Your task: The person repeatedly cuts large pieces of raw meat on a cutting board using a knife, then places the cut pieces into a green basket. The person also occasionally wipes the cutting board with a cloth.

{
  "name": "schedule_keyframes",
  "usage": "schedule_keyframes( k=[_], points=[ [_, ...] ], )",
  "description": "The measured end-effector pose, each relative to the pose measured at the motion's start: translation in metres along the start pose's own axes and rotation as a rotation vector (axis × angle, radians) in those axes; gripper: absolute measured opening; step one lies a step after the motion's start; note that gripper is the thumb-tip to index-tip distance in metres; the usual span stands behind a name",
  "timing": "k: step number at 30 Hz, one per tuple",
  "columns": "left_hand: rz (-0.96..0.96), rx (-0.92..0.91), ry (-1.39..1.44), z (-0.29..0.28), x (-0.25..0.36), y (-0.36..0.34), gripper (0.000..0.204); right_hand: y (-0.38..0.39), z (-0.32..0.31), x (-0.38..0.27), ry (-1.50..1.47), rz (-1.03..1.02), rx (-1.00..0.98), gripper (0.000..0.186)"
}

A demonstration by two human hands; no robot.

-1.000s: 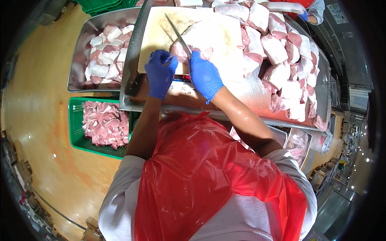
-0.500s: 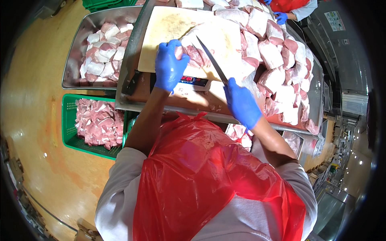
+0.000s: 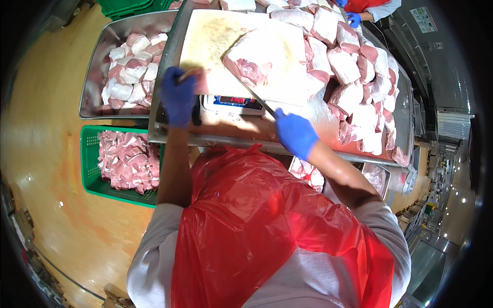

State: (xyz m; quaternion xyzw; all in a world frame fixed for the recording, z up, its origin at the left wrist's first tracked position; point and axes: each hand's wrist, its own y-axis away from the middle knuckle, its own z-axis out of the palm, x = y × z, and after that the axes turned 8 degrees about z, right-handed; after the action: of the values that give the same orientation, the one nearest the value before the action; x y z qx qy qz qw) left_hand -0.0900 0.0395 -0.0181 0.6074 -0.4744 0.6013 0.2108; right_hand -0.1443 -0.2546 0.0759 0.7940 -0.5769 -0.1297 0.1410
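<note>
My right hand [image 3: 296, 134] is wrapped round the handle of a long knife [image 3: 255, 96], its blade slanting up and left to the lower edge of a large pale cut of meat [image 3: 252, 59]. That cut lies on a white cutting board [image 3: 197, 43], its pink cut face turned toward me. Left of it, my left hand [image 3: 177, 97] pinches a small pink piece of meat [image 3: 201, 81], partly blurred, above the board's lower left corner. Both hands wear blue gloves. A digital scale [image 3: 232, 104] with a lit red display shows at the board's near edge.
Many large cuts of meat [image 3: 343, 65] are heaped on the table's right side. At left stand a steel tub [image 3: 91, 97] of meat chunks and a green crate [image 3: 90, 177] of smaller trimmings. A co-worker's gloved hand [image 3: 354, 19] shows at the far right.
My left hand has moved left and down with a small piece of meat, away from the large cut. The knife in my right hand has come down and left, its blade lower.
</note>
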Motion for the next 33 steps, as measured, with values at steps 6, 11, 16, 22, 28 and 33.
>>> schedule_keyframes(
  k=[6, 11, 16, 22, 28, 33],
  points=[
    [0.06, -0.218, -0.851, -0.21, -0.099, 0.034, 0.026, 0.059, 0.005, 0.062, -0.414, 0.068, 0.185, 0.016],
    [0.17, -0.166, -0.25, -0.123, -0.028, -0.015, 0.037, 0.006, 0.009, 0.055, -0.929, 0.299, 0.292, 0.019],
    [0.133, -0.562, 0.211, 0.016, 0.003, -0.075, 0.036, -0.06, 0.011, 0.029, -1.63, 0.16, 0.388, 0.02],
    [0.198, -0.497, 0.025, 0.1, 0.006, -0.036, 0.033, -0.123, 0.024, 0.029, -1.398, 0.194, 0.571, 0.033],
    [0.453, -0.506, 0.07, 0.075, 0.045, 0.055, 0.011, -0.154, -0.034, 0.081, -1.147, -0.024, 0.566, 0.027],
    [0.106, -0.232, -0.043, 0.041, 0.045, 0.03, 0.02, -0.092, -0.051, 0.04, -0.911, -0.003, 0.453, 0.028]
  ],
)
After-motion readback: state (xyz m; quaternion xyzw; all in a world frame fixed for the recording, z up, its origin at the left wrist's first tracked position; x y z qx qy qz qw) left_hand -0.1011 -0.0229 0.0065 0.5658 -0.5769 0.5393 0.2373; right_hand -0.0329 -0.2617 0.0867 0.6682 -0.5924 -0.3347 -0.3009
